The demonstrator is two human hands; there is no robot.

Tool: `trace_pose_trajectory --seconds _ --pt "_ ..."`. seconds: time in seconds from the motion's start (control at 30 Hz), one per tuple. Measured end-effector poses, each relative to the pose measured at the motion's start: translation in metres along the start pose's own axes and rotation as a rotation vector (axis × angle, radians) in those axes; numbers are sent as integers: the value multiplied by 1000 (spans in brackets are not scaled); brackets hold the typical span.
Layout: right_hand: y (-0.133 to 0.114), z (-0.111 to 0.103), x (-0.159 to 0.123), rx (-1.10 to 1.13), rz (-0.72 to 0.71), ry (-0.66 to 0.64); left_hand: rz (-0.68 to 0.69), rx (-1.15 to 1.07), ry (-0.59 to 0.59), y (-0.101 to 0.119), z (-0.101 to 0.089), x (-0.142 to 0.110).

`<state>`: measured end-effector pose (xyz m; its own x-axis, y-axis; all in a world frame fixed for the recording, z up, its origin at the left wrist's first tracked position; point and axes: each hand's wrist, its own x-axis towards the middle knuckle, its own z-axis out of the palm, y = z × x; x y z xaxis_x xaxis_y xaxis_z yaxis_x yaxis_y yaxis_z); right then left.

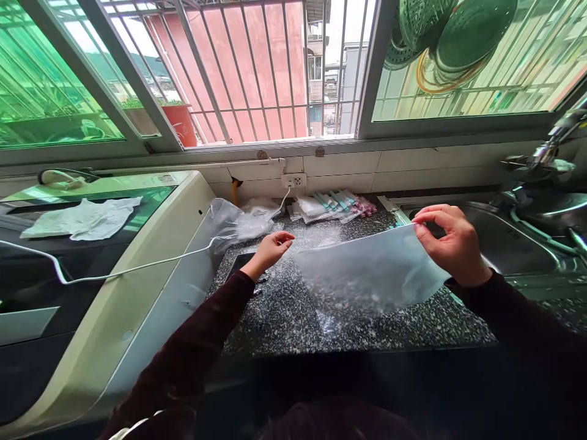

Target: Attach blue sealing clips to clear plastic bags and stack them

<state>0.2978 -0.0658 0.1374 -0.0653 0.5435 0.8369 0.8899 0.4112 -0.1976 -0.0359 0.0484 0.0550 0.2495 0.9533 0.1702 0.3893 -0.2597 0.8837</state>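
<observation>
Translucent plastic sheet spans the space between the two hands, above the countertop, with its lower part sagging toward the near side. Largest in the scene is the barred window along the far side. On the left stands a bulky appliance with a pale body and a dark top; the black-and-white speckled countertop fills the middle, and a metal sink lies on the right.

Next in size comes the sheet itself. Its far right corner sits in the right hand, which is clamped on it between thumb and fingers, near the sink. Its left end lies just beside the left hand, whose thumb and fingertips are drawn close together; I cannot tell whether they touch the plastic. Both hands are well apart.

A crumpled pale cloth lies on top of the appliance, and a clear plastic bag bunches against its right side. Far on the countertop, beyond the sheet, are small clear packets showing teal and pink strips. A dark flat object lies partly hidden behind the left hand. Smallest is the wall outlet, on the far tiles.
</observation>
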Motion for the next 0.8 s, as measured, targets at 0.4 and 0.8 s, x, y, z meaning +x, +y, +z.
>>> trace_pose_trajectory --seconds 0.4,0.8 --pt "-5 -15 23 -75 -43 23 279 109 -230 -3 44 -41" --pt "-5 -19 59 -18 -71 34 224 158 -218 0 38 -55"
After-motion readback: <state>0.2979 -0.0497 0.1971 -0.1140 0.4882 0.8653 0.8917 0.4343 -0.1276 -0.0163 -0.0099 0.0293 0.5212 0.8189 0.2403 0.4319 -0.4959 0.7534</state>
